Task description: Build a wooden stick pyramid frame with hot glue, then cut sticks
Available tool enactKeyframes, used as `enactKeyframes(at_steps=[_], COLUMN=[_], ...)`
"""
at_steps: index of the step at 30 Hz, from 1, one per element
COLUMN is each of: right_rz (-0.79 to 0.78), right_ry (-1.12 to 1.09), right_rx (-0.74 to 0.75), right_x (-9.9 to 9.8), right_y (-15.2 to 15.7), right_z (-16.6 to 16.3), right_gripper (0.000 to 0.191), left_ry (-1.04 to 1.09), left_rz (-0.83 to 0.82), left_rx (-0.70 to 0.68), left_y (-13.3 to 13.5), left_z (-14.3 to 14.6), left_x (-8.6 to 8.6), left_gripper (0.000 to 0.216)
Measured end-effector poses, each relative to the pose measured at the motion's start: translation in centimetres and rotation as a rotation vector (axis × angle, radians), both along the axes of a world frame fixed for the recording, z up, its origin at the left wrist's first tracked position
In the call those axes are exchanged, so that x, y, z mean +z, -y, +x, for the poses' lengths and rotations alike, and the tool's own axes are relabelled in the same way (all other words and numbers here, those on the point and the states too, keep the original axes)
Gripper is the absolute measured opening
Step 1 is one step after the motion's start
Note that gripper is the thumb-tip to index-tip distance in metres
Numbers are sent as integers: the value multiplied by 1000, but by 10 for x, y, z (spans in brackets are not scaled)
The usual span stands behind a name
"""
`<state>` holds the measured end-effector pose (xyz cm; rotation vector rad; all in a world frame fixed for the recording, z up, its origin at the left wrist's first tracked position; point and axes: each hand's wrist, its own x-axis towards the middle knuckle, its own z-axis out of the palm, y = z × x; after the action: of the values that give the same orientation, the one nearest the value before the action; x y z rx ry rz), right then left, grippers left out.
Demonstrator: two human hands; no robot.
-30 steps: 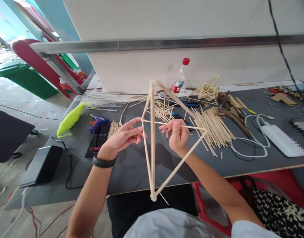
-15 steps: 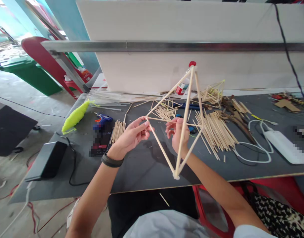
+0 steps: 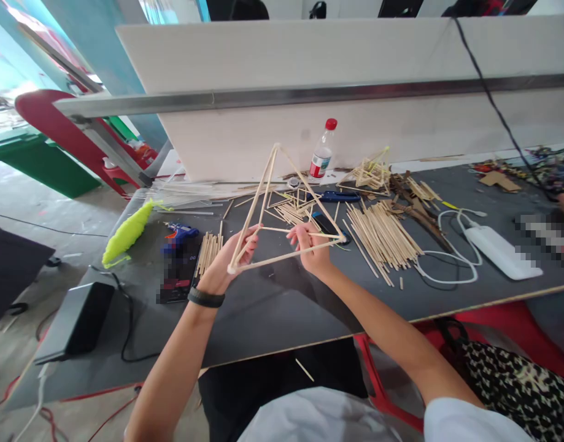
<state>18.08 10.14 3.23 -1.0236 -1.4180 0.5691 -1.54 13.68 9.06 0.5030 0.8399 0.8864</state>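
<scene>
Steadying the stick frame [image 3: 275, 258] seemed my step: left fingers [image 3: 251, 240] clamped on it; whether right fingers [image 3: 302, 236] gripped, I couldn't tell; any turn called for gentleness.

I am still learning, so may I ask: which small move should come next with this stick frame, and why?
Perhaps turn the stick frame slightly while the left hand grips it: the whitish lower-left corner lies in front of that hand, and its sticks partly hide the fingers.
</scene>
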Motion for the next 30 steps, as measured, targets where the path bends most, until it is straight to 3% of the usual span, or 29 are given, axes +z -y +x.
enactKeyframes(at_steps=[4, 7, 10, 15, 22, 30], right_rz=[-139, -235, -309, -389, -424, -519], right_ry=[-124, -242, -286, -221, -122, 47], right_rx=[27, 96, 160, 217, 194, 83], right_x=[1, 2, 5, 11, 11, 8], right_y=[-5, -10, -12, -8, -3, -8], right_z=[-1, -1, 1, 2, 1, 3], right_gripper=[45, 49, 50, 49, 48, 45], left_ry=[-126, -231, -286, -126, -30, -172], left_rz=[99, 326, 569, 684, 822, 1039], left_rx=[-82, -76, 23, 117, 133, 147], left_y=[-5, -7, -9, -5, 6, 25], left_z=[1, -1, -5, -11, -14, -13], left_x=[-18, -29, -33, -24, -7, 4], left_gripper=[23, 40, 45, 46, 52, 32])
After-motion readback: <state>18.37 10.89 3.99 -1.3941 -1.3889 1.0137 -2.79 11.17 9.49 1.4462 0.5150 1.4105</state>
